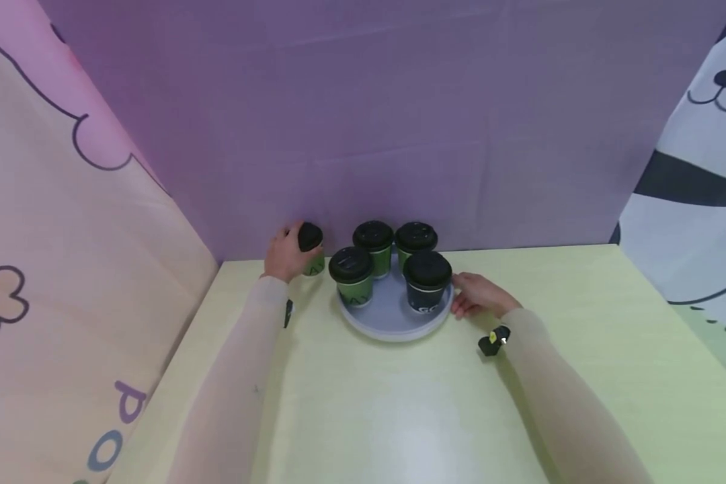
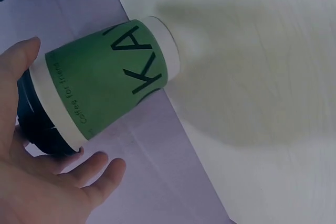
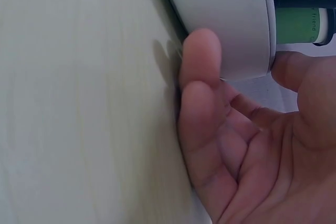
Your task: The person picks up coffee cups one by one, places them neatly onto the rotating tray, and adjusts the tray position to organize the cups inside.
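My left hand (image 1: pixel 283 255) grips a green paper coffee cup (image 2: pixel 105 80) by its black lid (image 2: pixel 44 121), left of a round white tray (image 1: pixel 393 333). In the left wrist view, the cup's white base is above the tabletop, with a shadow beside it. On the tray stand two green lidded cups at the back, another green lidded cup (image 1: pixel 355 292) at the front left and a dark lidded cup (image 1: pixel 425 296) at the front right. My right hand (image 1: pixel 480 294) holds the tray's right edge, thumb at the top rim and fingers against the side wall (image 3: pixel 231 24).
The pale wooden table (image 1: pixel 387 417) meets a purple backdrop (image 1: pixel 363 121) right behind the cups. Printed cloth panels stand at the left (image 1: pixel 54 235) and right (image 1: pixel 696 175). A small black device (image 1: pixel 494 341) is strapped at my right wrist.
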A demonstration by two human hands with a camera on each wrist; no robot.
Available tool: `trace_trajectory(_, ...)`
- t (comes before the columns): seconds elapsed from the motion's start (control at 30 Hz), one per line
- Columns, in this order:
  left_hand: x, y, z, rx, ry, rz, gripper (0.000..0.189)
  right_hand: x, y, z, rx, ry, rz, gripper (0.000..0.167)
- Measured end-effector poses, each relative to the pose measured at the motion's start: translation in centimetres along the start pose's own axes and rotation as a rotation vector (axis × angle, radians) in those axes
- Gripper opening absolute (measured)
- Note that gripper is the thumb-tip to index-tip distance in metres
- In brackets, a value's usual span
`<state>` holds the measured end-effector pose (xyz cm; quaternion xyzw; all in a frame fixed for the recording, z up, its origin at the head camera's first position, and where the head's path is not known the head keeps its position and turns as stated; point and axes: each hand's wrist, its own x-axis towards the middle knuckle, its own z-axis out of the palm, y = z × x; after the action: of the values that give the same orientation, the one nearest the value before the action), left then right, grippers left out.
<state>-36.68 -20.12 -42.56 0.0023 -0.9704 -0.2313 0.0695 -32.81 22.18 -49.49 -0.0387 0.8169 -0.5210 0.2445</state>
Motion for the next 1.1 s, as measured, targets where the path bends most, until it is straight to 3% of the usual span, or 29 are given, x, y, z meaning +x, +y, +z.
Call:
trace_trajectory(0.47, 0.39, -0.02, 0.04, -0.044, -0.016, -0.048, 0.085, -0.05, 0.07, 0.09, 0.021, -0.002, 0.017, 0.041)
trace_trajectory(1.1, -0.42, -0.46, 0.63, -0.119, 0.085, -0.032, 0.088, -0.32, -0.20, 0.19, 0.016, 0.007, 0.002, 0.035)
